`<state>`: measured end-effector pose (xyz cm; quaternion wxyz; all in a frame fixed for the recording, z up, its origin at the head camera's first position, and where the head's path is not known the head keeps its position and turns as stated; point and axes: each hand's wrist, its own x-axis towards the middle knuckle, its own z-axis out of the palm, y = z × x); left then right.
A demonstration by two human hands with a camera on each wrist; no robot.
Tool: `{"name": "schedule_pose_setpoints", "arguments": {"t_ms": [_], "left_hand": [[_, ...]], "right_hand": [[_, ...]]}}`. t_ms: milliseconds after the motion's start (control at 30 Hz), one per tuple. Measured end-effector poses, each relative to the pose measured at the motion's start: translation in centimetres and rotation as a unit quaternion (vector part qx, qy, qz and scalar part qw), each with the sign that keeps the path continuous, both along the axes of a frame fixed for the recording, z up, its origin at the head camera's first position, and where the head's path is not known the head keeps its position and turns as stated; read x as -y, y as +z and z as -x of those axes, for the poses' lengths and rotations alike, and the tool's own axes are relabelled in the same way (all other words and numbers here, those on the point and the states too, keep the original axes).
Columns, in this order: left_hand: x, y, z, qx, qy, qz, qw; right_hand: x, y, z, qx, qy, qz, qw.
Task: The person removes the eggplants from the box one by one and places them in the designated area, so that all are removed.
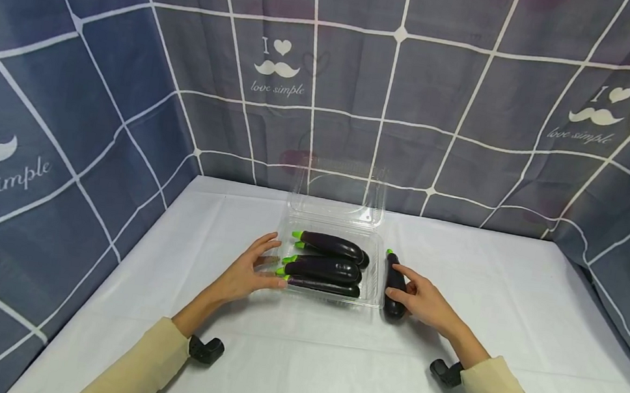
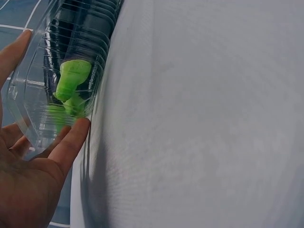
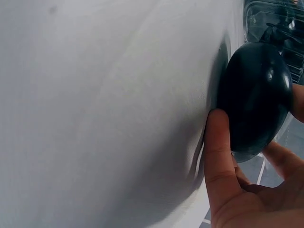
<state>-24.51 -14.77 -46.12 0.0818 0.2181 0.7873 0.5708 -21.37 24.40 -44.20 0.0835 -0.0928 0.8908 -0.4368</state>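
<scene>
Right of centre, the right hand [image 1: 424,302] clamps its fingers on the loose eggplant [image 1: 392,281]; the left hand [image 1: 241,277], fingers spread, touches the box [image 1: 376,256]. Seemingly the gripping step; lifting would need firmness.

One eggplant [image 1: 365,261] mostly hidden by another, container [image 2: 33,108] cut off by left wrist view's edge

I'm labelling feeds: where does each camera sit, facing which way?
Head: on the head, facing forward and down at glossy dark eggplants in a clear plastic hinged box; left hand, right hand and beige sleeves show.
Left wrist: on that wrist, facing the box's side; left hand shows.
Right wrist: on that wrist, facing the lone dark eggplant outside; right hand shows.
Shared by head and right wrist: the lone eggplant.
</scene>
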Motion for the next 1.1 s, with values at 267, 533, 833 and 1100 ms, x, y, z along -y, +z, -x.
{"name": "schedule_pose_setpoints", "arguments": {"t_ms": [267, 533, 833, 1100], "left_hand": [[0.04, 0.0, 0.0, -0.002, 0.006, 0.009, 0.9999], [0.1, 0.1, -0.07, 0.008, 0.007, 0.006, 0.9999], [-0.06, 0.13, -0.14, 0.009, 0.004, -0.003, 0.9999], [0.0, 0.15, -0.15, 0.011, 0.003, -0.007, 0.9999]], "right_hand": [[-0.08, -0.28, 0.09, 0.008, -0.003, 0.003, 1.0], [-0.03, -0.06, -0.15, 0.011, 0.001, 0.028, 0.9996], [0.09, 0.3, -0.52, 0.024, -0.005, 0.047, 0.9986], [-0.18, 0.12, -0.54, 0.028, -0.005, 0.028, 0.9992]]}}
